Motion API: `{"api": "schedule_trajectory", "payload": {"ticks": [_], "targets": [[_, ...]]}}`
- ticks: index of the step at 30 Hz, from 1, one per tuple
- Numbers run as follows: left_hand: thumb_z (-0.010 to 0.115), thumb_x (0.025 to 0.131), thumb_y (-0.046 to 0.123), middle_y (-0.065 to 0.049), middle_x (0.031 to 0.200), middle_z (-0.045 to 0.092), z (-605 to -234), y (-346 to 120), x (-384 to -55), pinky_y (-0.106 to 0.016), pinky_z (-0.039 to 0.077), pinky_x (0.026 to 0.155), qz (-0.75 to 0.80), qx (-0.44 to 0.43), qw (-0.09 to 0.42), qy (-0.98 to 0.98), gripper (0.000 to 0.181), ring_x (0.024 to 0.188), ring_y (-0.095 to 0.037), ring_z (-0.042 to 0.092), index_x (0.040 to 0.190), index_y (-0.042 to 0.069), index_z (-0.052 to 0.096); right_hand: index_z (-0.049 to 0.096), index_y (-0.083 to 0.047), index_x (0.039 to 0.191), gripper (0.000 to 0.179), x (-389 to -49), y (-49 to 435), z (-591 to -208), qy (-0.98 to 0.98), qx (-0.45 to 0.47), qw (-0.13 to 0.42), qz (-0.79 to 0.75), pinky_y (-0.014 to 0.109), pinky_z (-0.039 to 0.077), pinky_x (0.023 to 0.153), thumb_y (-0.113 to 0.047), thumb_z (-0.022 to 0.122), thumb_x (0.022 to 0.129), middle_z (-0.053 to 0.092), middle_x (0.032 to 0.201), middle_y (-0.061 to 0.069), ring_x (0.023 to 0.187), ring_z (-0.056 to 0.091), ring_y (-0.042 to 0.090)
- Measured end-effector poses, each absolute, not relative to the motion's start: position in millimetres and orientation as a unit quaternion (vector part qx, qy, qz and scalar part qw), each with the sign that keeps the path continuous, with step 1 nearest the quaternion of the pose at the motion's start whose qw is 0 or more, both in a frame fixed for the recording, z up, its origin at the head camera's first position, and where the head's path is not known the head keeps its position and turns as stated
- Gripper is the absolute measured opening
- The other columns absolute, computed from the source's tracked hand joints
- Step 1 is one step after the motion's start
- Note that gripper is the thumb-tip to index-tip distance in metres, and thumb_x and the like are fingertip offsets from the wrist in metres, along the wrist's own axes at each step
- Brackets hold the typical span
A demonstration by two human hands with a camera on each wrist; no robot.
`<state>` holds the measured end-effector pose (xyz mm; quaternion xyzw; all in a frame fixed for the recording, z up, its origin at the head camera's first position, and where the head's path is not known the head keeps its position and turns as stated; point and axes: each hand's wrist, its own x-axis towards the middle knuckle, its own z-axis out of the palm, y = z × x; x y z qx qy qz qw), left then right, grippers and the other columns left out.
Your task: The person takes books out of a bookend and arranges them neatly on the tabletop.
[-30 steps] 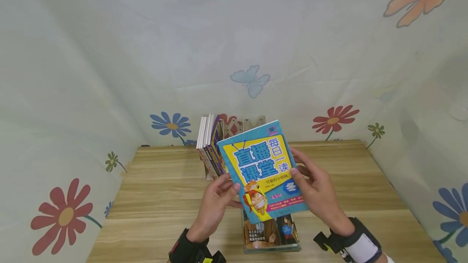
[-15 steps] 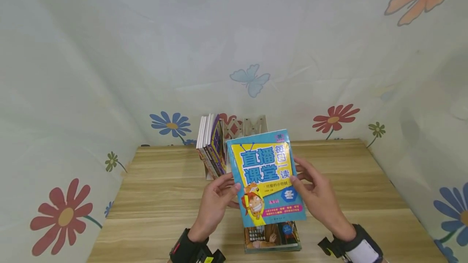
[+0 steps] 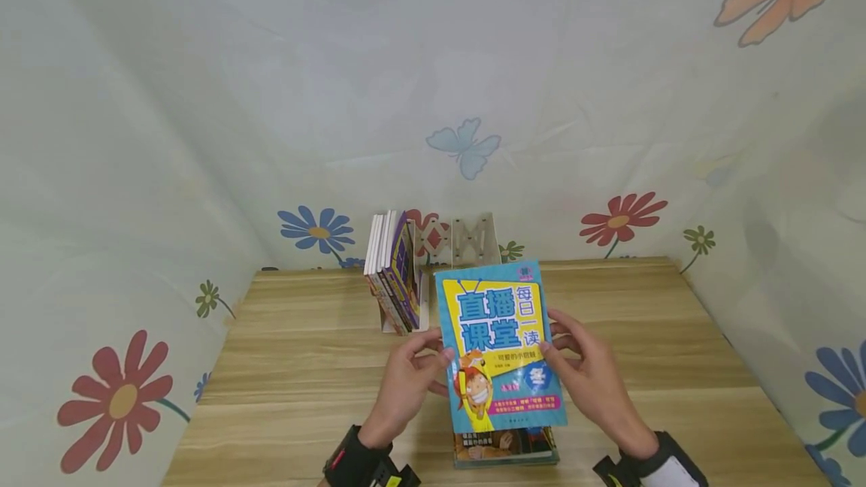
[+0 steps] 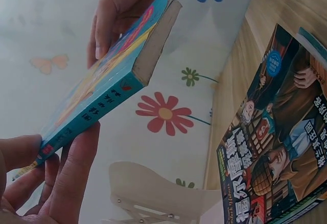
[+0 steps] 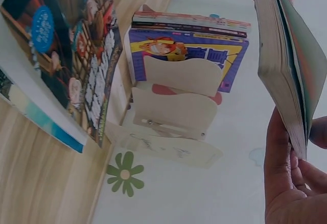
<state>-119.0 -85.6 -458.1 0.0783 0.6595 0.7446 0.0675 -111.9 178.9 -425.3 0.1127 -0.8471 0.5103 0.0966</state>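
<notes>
A blue paperback book (image 3: pixel 497 352) with a yellow panel and a cartoon child on its cover is held up between both hands, front cover toward the head camera. My left hand (image 3: pixel 409 385) pinches its left edge, thumb on the cover and fingers behind, at the spine in the left wrist view. Along the opposite edge my right hand (image 3: pixel 595 378) pinches it the same way; the right wrist view shows the page edges there. Below the held book, a dark illustrated book (image 4: pixel 278 142) tops a small stack on the table, partly hidden in the head view.
At the back of the wood-grain table (image 3: pixel 291 367) stands an expandable bookend rack (image 3: pixel 473 239). Several upright books (image 3: pixel 392 273) fill its left section, a purple one (image 5: pixel 189 55) outermost. A flowered, butterfly-printed cloth (image 3: pixel 433 58) surrounds the table at the back and sides.
The blue book has come lower and slightly right in the head view and turned more upright. Both hands have moved down a little with it, uncovering more of the rack.
</notes>
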Motion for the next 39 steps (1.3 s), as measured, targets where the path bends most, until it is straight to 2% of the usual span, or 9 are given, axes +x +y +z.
{"api": "schedule_trajectory", "payload": {"ticks": [8,14,22,27,32,39], "targets": [[0.063,0.088,0.026,-0.014,0.104,0.053,-471,-83,-122,-0.039,0.057,0.058,0.726,0.051,0.100,0.678,0.042,0.084,-0.025,0.062,0.125,0.008,0.052,0.044,-0.010,0.132,0.045,-112,181,-441,-0.857,0.080,0.071,0.503,0.028,0.055,0.068,-0.019,0.060,0.091,0.055,0.103,0.010,0.085,0.059,0.016],[0.060,0.091,0.024,-0.012,0.105,0.053,-481,-82,-122,-0.042,0.057,0.061,0.724,0.048,0.126,0.677,0.039,0.083,-0.025,0.062,0.126,0.010,0.051,0.044,-0.011,0.132,0.045,-112,182,-452,-0.872,0.050,0.054,0.485,0.028,0.055,0.069,-0.020,0.061,0.090,0.056,0.104,0.008,0.088,0.059,0.017],[0.060,0.090,0.022,-0.012,0.104,0.054,-497,-80,-124,-0.045,0.056,0.061,0.721,0.045,0.135,0.678,0.039,0.083,-0.024,0.062,0.125,0.007,0.051,0.044,-0.011,0.132,0.045,-113,183,-466,-0.878,0.043,0.042,0.475,0.030,0.055,0.070,-0.018,0.061,0.090,0.056,0.104,0.008,0.088,0.058,0.016],[0.059,0.091,0.017,-0.012,0.102,0.054,-508,-79,-128,-0.052,0.054,0.063,0.709,0.036,0.141,0.690,0.036,0.082,-0.023,0.062,0.124,0.003,0.052,0.045,-0.010,0.131,0.045,-114,182,-473,-0.882,0.031,0.023,0.469,0.031,0.054,0.071,-0.019,0.061,0.090,0.056,0.104,0.008,0.089,0.058,0.018],[0.059,0.091,0.021,-0.010,0.102,0.053,-519,-79,-128,-0.047,0.056,0.061,0.696,0.024,0.144,0.703,0.038,0.080,-0.021,0.061,0.125,0.005,0.050,0.046,-0.011,0.130,0.043,-117,181,-481,-0.891,0.019,0.009,0.453,0.033,0.054,0.071,-0.017,0.061,0.090,0.057,0.103,0.007,0.088,0.058,0.017],[0.057,0.092,0.014,-0.012,0.101,0.051,-511,-77,-122,-0.053,0.054,0.065,0.700,0.006,0.146,0.699,0.035,0.079,-0.023,0.061,0.124,0.003,0.051,0.045,-0.010,0.130,0.044,-120,182,-489,-0.902,0.008,-0.002,0.432,0.037,0.052,0.072,-0.018,0.060,0.090,0.058,0.104,0.008,0.087,0.057,0.018]]}}
